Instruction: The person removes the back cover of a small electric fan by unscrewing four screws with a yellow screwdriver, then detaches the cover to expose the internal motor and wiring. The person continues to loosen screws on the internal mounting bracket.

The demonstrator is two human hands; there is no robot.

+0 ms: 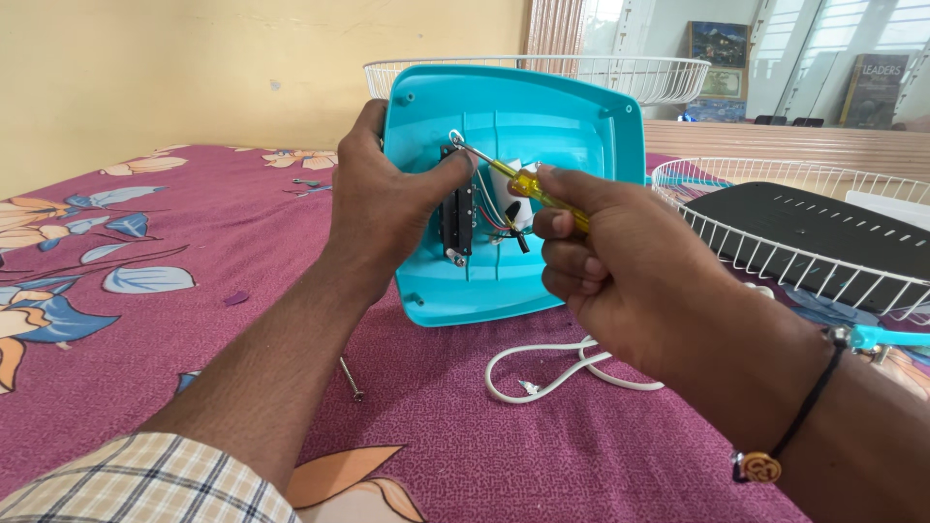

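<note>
A long screw [351,380] and a looped white cord [562,373] lie on the floral maroon bed [174,320], below both wrists. The right hand [620,266] has its fingers [567,225] curled tight around a yellow-handled screwdriver [528,184], whose metal tip meets the left thumb. The left hand [383,208] grips the edge of a turquoise plastic cover [542,116] held upright, thumb pressing beside a black switch block [457,211] with coloured wires. Beyond the fingers rest two white wire fan guards [775,247], one holding a black panel [823,237].
</note>
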